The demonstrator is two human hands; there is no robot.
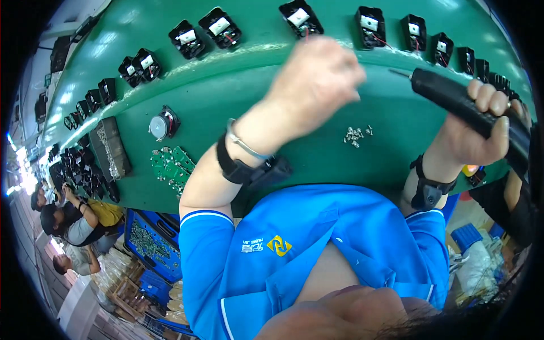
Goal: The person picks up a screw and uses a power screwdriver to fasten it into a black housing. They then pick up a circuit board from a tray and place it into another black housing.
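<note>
My right hand (481, 127) is wrapped round a black electric screwdriver (453, 99), whose thin bit points left over the green table (255, 90). My left hand (320, 73) is raised over the middle of the table, slightly blurred, with its fingers curled in. Whatever those fingers may hold is hidden. Just beyond them stands an open black plastic housing (301, 20) with a white part and a red wire inside. A small pile of silver screws (354, 136) lies between my two arms.
More black housings (220, 27) stand in an arc along the far side. To the left lie a round speaker (160, 124), green circuit boards (170, 165) and a dark tray of small metal parts (109, 148). Other people (73, 221) are at far left; a blue bin (150, 246) is below the table edge.
</note>
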